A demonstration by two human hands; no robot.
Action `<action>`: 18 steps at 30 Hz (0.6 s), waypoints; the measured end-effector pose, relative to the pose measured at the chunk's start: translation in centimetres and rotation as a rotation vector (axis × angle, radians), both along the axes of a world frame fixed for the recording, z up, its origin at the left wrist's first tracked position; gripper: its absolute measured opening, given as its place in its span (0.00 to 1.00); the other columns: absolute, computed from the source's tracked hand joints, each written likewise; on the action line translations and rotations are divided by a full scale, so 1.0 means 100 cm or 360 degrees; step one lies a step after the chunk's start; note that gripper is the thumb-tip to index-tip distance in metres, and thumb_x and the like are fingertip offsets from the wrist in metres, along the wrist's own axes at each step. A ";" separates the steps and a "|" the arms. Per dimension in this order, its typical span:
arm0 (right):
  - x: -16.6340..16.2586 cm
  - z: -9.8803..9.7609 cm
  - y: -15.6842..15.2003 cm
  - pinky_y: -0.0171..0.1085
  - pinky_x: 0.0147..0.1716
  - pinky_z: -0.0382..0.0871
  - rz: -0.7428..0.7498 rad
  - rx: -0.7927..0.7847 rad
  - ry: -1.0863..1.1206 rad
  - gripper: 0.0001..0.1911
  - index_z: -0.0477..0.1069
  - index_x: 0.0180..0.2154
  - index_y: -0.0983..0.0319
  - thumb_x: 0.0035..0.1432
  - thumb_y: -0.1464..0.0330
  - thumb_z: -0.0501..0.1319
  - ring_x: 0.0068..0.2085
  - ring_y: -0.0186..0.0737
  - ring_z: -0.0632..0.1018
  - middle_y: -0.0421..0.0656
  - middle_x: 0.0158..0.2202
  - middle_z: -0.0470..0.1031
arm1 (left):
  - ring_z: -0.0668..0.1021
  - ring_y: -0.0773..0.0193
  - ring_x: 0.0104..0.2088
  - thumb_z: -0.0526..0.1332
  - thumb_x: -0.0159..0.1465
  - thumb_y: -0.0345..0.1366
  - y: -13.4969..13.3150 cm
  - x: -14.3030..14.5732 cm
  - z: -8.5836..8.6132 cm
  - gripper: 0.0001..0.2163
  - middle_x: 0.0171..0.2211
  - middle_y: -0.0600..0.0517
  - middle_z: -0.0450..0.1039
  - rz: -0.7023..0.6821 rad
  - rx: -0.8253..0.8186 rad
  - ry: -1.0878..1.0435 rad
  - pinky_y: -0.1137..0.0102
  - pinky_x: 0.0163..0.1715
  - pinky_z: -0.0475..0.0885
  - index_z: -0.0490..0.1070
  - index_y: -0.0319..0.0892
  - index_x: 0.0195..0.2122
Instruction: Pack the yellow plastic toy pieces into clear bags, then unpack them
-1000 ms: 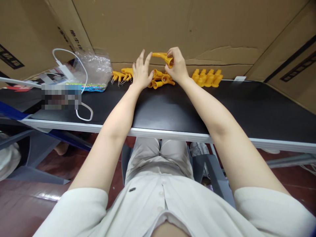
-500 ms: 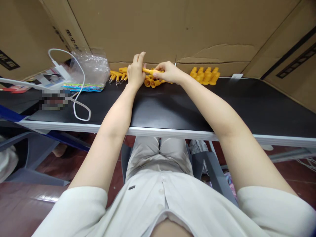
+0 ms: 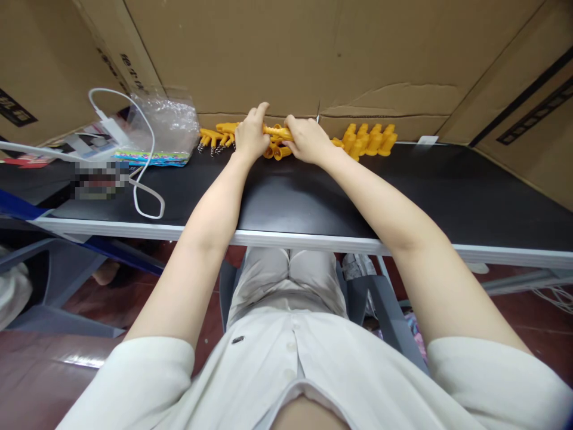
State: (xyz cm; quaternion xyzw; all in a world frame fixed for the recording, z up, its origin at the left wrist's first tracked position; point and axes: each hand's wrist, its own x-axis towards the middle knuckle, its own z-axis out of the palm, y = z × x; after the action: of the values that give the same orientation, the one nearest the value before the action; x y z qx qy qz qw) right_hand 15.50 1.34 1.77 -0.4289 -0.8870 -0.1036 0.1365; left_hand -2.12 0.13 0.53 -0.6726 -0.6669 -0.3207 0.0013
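My left hand (image 3: 251,136) is closed around one end of a slim yellow plastic piece (image 3: 276,131), its thumb and upper fingers pointing up. Curled over the other end is my right hand (image 3: 307,141), so the piece lies level between the two. Much of it is hidden by my fingers. Just below, hollow yellow plastic tubes (image 3: 278,153) lie on the table with their round openings facing me. Left of my left hand is a row of yellow handles with metal corkscrew spirals (image 3: 213,140). Several yellow bottle-shaped parts (image 3: 373,141) stand grouped right of my right hand.
Cardboard walls (image 3: 286,54) close off the back and sides of the black table (image 3: 447,197). To the left are a clear plastic bag (image 3: 172,128), a white cable (image 3: 150,203) and a blurred-out item (image 3: 99,181). A silver edge (image 3: 308,240) runs along the front.
My left hand has shifted slightly right and down. The right hand has turned over and its fingers now wrap further around the yellow piece.
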 end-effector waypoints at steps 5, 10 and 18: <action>0.004 -0.015 0.021 0.56 0.64 0.66 0.0189 0.0101 -0.0023 0.21 0.65 0.63 0.66 0.78 0.64 0.46 0.63 0.63 0.78 0.59 0.61 0.78 | 0.72 0.39 0.72 0.60 0.61 0.32 0.006 -0.007 -0.007 0.42 0.69 0.51 0.75 -0.0041 0.0033 -0.0010 0.49 0.72 0.68 0.62 0.60 0.78; 0.005 -0.020 0.028 0.57 0.61 0.66 0.0255 0.0269 -0.0113 0.22 0.63 0.63 0.73 0.74 0.69 0.46 0.62 0.63 0.77 0.63 0.60 0.76 | 0.72 0.36 0.73 0.62 0.58 0.34 0.010 -0.008 -0.010 0.44 0.66 0.47 0.78 -0.0101 0.0068 -0.0045 0.44 0.71 0.69 0.63 0.61 0.78; -0.001 -0.010 0.003 0.53 0.62 0.64 0.0041 0.0302 -0.0244 0.27 0.64 0.66 0.77 0.69 0.75 0.48 0.63 0.62 0.77 0.63 0.60 0.76 | 0.69 0.33 0.74 0.62 0.59 0.35 0.005 -0.003 -0.004 0.44 0.69 0.48 0.74 -0.0128 0.0003 -0.0044 0.41 0.72 0.68 0.62 0.63 0.79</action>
State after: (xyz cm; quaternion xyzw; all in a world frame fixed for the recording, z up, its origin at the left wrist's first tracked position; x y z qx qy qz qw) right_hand 15.44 1.63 0.82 -0.3934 -0.8864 -0.2177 0.1097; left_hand -2.39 0.67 0.11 -0.6944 -0.6390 -0.3304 -0.0201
